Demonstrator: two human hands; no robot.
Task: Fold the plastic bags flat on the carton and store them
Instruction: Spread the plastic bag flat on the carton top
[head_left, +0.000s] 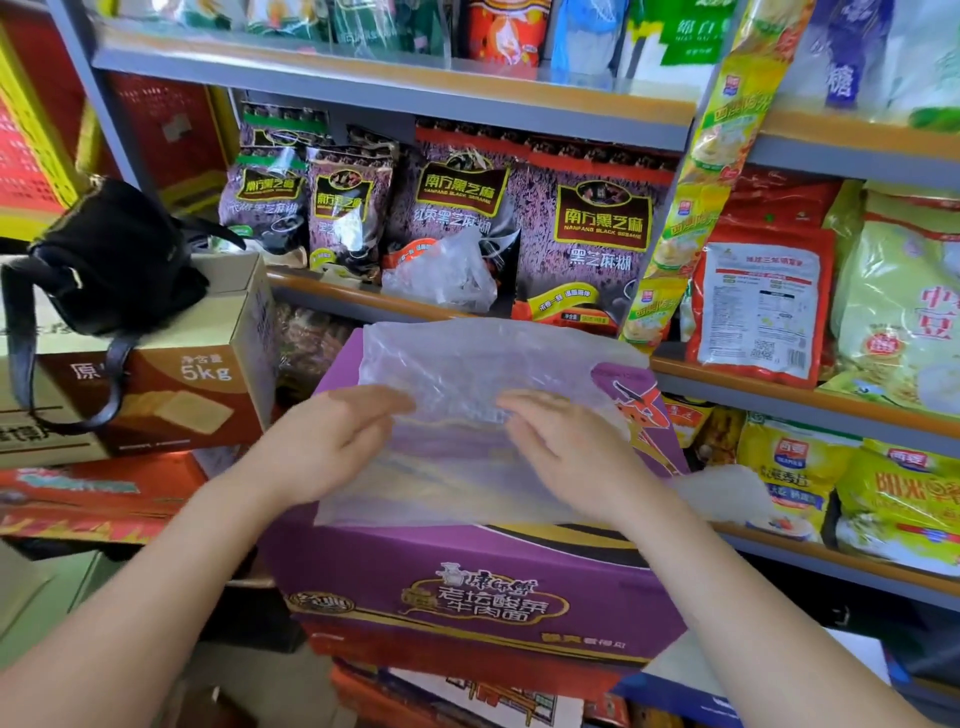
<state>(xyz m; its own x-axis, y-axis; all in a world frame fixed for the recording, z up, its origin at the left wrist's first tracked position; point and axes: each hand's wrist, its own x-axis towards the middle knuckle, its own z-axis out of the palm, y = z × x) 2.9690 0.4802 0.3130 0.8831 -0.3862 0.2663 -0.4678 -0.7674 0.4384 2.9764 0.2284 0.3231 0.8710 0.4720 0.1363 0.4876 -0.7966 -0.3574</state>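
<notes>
1. Pressing down with straight fingers, the left hand (332, 441) lies flat on the near-left part of a clear plastic bag (467, 415); it curls round nothing and pinches nothing.
2. The right hand (566, 447) does the same on the near-right part, fingers spread and flat on the film, palm down.
3. The bag lies spread over the top of a purple carton (467, 592), its far edge reaching the carton's far rim and a loose part hanging off the near-right side.
4. The film looks very light, thin and limp, so it probably holds no crease unless pressed, and trapped air may puff it up again.
5. It is likely slippery against the carton's glossy print, so one palm should pin it while the other moves.
6. A good place to take hold is an outer edge or corner, pinched lightly and carried across; the middle is best only smoothed.
7. Tearing seems a small risk, sliding off the carton a greater one.
8. Another crumpled bag (441, 275) sits on the shelf (332, 291) beyond, in front of dark food packets (597, 223).
9. To the left, a black handbag (109, 254) rests on a brown box (171, 379).
</notes>
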